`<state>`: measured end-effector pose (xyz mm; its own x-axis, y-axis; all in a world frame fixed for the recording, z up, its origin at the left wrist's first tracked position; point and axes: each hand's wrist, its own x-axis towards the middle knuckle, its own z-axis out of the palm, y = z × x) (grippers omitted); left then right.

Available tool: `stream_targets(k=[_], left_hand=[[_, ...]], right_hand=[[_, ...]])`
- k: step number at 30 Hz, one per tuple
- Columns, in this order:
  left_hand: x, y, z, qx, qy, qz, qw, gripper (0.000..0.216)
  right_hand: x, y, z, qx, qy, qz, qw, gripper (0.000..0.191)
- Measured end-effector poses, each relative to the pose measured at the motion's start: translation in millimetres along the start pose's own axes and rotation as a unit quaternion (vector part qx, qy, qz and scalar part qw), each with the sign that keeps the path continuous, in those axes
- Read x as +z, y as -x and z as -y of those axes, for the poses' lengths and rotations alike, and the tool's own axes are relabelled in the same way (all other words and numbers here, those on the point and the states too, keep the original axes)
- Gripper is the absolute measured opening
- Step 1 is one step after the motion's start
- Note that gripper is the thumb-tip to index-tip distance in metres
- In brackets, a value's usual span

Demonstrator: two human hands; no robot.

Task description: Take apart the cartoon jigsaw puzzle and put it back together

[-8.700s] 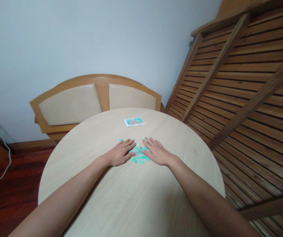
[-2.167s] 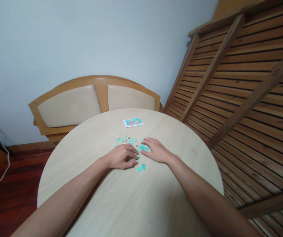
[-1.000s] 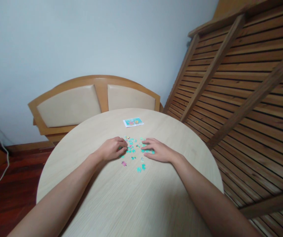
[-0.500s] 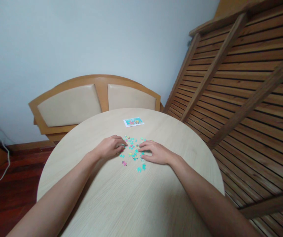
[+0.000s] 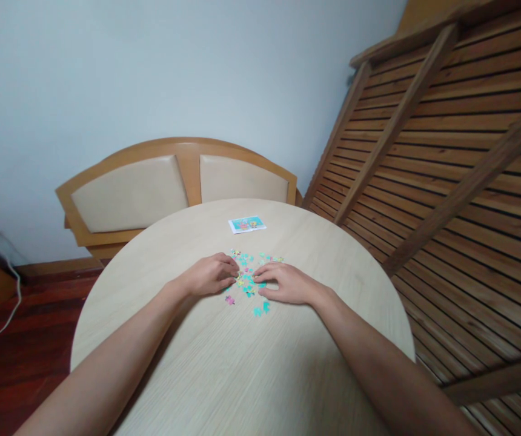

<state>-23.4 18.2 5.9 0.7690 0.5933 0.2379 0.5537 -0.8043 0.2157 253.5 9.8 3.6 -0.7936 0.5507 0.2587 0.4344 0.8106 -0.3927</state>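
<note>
Small jigsaw puzzle pieces point(image 5: 248, 290), mostly turquoise with some yellow and pink, lie scattered between my two hands. My left hand point(image 5: 212, 274) rests at the left side of the pile, fingers bent and thumb apart, at the edge of the pieces. From the right, my right hand point(image 5: 283, 282) reaches over the pile with fingers apart and fingertips on or just above some pieces. A pink piece point(image 5: 229, 300) lies below my left hand. Two turquoise pieces point(image 5: 262, 309) sit nearer to me. What is under the fingers is partly hidden.
The round pale wooden table point(image 5: 197, 369) carries everything. Beyond the pile lies a small turquoise picture card point(image 5: 247, 224). A padded headboard point(image 5: 128, 194) stands behind the table by the wall. Wooden slatted panels point(image 5: 424, 181) lean at the right; a white cable point(image 5: 15, 303) hangs at left.
My left hand has shifted slightly right and toward me, over pieces at the pile's left side. My right hand stays almost in place, its fingers moved a little.
</note>
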Motion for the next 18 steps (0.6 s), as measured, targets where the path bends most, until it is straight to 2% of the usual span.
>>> stream_targets(k=[4, 11, 18], left_hand=[[0.8, -0.6, -0.2, -0.002, 0.018, -0.002, 1.0, 0.02], [3.0, 0.2, 6.0, -0.021, 0.024, -0.007, 0.999, 0.021], [1.2, 4.7, 19.0, -0.037, -0.031, -0.03, 0.998, 0.025]], right_hand=[[4.0, -0.9, 4.2, 0.003, 0.036, -0.002, 0.999, 0.049], [19.5, -7.0, 11.4, -0.007, 0.049, 0.053, 0.997, 0.071], [9.7, -2.7, 7.3, 0.043, 0.045, 0.032, 0.998, 0.059]])
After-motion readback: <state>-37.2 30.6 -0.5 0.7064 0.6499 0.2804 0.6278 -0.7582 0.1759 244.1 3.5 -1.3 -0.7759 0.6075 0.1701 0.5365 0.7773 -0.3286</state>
